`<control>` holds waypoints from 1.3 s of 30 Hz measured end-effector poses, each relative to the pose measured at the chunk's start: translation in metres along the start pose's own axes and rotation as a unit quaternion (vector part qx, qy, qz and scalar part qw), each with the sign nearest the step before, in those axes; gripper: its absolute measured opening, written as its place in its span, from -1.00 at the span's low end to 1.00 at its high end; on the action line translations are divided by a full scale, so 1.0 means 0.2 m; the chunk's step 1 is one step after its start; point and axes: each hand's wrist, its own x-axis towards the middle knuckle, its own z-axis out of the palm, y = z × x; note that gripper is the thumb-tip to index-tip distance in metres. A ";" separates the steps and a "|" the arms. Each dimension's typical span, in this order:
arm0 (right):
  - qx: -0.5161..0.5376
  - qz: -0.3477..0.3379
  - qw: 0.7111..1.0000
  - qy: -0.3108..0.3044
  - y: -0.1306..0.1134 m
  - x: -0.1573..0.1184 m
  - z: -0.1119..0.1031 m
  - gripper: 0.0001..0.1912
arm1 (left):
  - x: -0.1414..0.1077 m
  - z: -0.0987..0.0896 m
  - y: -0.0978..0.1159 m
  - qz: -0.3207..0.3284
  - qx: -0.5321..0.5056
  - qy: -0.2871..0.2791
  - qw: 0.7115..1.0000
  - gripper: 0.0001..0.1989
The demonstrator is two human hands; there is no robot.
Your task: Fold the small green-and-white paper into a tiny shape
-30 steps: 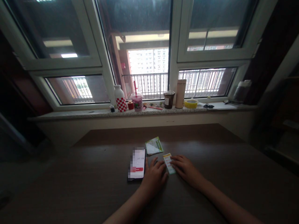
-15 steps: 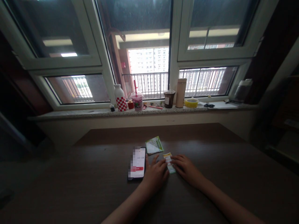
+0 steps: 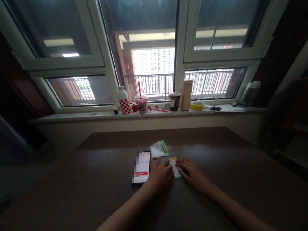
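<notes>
A small, narrow printed paper with a yellow top edge and green trim lies flat on the brown table. From its left side the fingertips of my left hand rest on it, the fingers spread and the index and thumb side stretched out near the phone. My right hand lies at the paper's right edge, its fingers extended together and touching it. Just beyond is a larger green and white printed sheet, which looks folded. Beside my left hand lies a phone with a timer on its lit screen.
The table spreads around my hands. On the windowsill behind it stand a checked bottle, a pink drink cup, a dark cup, a tan flask, yellow tape and scissors.
Both hands stay at the small paper with only slight finger shifts. The paper, sheet and phone keep their places; the view has moved very slightly.
</notes>
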 end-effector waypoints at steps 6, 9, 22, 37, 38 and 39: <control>0.030 0.033 0.999 0.003 0.05 0.02 0.01 -0.69 | 0.03 -0.01 0.02 -0.016 0.010 0.028 0.999 -0.79; 0.044 0.042 0.998 0.014 0.08 0.05 0.01 -0.77 | 0.02 0.00 0.02 -0.029 0.010 0.032 0.999 -0.80; 0.007 0.035 0.997 0.066 0.16 0.15 0.04 -0.90 | 0.00 0.01 0.02 -0.042 0.000 0.027 0.999 -0.80; -0.002 0.030 1.000 -0.001 0.14 0.03 -0.03 -0.64 | 0.00 0.01 0.02 -0.049 0.005 0.032 0.998 -0.77; 0.001 0.029 1.000 -0.006 0.14 0.02 -0.04 -0.63 | 0.00 0.01 0.02 -0.049 0.006 0.032 0.998 -0.77; 0.005 0.028 1.000 -0.009 0.14 0.01 -0.05 -0.62 | 0.00 0.01 0.02 -0.048 0.006 0.033 0.998 -0.77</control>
